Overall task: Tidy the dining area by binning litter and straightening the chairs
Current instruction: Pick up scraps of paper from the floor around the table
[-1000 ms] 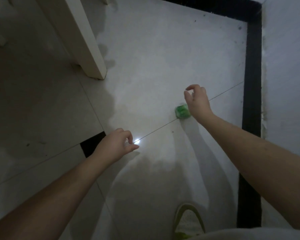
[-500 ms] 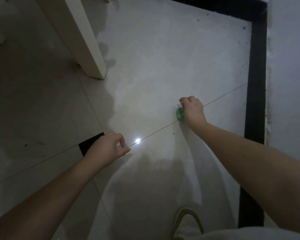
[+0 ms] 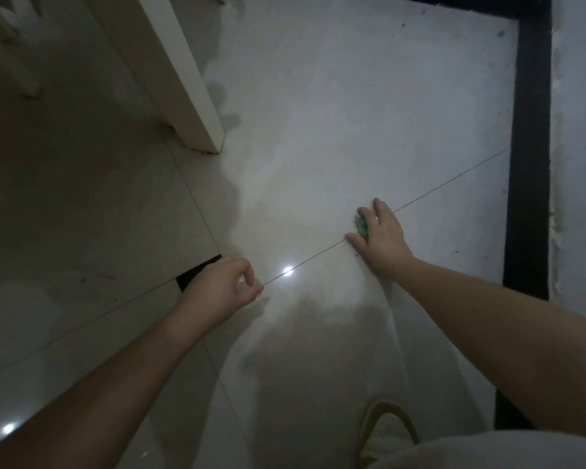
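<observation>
Litter (image 3: pixel 362 225), a small green scrap, lies on the floor tile (image 3: pixel 318 130) at three o'clock, right hand (image 3: pixel 381 236) gripping it. Left hand (image 3: pixel 219 289) at seven o'clock pinches something small and pale.

We see a pale, glossy tiled floor (image 3: pixel 318 106), its thin grout lines crossing just under the nearer middle, where a small dark square inset (image 3: pixel 197 270) marks the tile corner. A black border strip (image 3: pixel 530 164) runs along the floor's right edge and across its far edge. On the floor, toward the right edge and touching the diagonal grout line, lies a small green crumpled piece of litter (image 3: pixel 362 225), largely covered from the right. A cream furniture leg (image 3: pixel 186 96) stands on the floor near the far left. At the near edge a shoe (image 3: pixel 388 431) rests on the tiles. Bright light spots reflect off the floor.
</observation>
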{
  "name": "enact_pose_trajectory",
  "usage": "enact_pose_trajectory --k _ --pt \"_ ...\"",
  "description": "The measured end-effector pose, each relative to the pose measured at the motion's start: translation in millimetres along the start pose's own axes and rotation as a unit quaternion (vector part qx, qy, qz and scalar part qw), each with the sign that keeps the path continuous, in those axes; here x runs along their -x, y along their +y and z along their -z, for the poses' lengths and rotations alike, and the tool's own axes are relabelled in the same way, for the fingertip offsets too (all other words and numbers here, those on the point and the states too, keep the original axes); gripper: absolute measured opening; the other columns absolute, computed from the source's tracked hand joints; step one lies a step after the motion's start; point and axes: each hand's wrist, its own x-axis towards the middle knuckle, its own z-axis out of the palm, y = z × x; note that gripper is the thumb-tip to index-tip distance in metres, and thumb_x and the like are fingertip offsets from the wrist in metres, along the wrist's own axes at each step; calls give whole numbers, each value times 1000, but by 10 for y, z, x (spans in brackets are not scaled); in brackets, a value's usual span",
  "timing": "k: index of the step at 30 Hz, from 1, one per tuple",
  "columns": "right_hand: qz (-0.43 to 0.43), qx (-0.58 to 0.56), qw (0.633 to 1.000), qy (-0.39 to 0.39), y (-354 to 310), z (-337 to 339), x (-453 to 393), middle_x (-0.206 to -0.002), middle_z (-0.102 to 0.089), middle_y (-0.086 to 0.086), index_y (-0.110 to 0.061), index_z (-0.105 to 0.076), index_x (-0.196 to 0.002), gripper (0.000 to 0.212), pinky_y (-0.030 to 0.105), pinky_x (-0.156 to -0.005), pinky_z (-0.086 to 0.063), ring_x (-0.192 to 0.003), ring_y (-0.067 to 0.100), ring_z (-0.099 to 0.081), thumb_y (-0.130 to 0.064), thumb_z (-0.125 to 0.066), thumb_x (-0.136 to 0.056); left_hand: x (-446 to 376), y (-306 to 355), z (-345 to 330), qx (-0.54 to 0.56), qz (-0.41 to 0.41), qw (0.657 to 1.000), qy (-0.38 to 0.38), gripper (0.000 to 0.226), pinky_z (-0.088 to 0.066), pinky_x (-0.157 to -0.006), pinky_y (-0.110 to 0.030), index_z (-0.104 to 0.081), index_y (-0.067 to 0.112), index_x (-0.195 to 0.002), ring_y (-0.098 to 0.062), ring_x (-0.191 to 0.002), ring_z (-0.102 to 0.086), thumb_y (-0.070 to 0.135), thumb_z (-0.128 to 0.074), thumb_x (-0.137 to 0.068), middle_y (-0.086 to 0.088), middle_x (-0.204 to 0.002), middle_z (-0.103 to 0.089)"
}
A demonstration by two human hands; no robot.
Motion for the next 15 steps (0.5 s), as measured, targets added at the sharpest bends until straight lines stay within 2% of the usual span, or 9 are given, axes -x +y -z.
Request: enact_pose_trajectory --k 2,5,8,10,12,15 --pt "17 -18 1000 19 -19 -77 71 -155 -21 16 -12 -41 -138 47 39 -116 -15 -142 31 -19 -35 -48 -97 15 -40 -5 4 9 1000 3 19 -31 -61 -23 -59 22 -72 -10 -74 -50 32 -73 -78 10 -72 -53" --pt "14 -95 994 49 -44 -21 153 -148 -35 15 -8 -49 -129 33 37 -114 -22 -136 31 -31 -14 -42 -97 39 -103 -17 17 19 1000 6 20 -31 -61 -27 -55 27 -68 -11 -71 -50 38 -70 -74 8 -70 -53" --pt "53 -78 992 80 -39 58 152 -124 -51 18 -6 -55 -117 36 34 -100 -32 -117 35 -45 6 -43 -85 64 -115 1 15 31 999 -1 21 -31 -61 -27 -54 27 -67 -14 -71 -52 32 -72 -75 6 -71 -55" --pt "24 -100 990 91 -96 97 89 -117 -53 18 -7 -55 -116 30 33 -92 -36 -109 33 -49 2 -46 -89 96 -115 18 3 43 999 -11 20 -36 -62 -28 -55 26 -67 -17 -73 -56 31 -72 -76 3 -74 -58" --pt "-10 -135 988 75 -224 111 20 -113 -54 18 -9 -55 -114 20 32 -85 -37 -104 33 -52 -13 -46 -97 119 -138 68 -7 54 998 -21 18 -39 -64 -29 -58 24 -69 -19 -76 -57 32 -72 -77 0 -79 -61" --pt "-18 -183 982 44 -517 207 4 -102 -60 12 -12 -60 -107 27 32 -78 -41 -91 31 -56 -36 -56 -93 147 -181 283 -20 65 997 -39 18 -35 -63 -29 -56 26 -70 -20 -79 -57 32 -71 -77 -3 -83 -63"
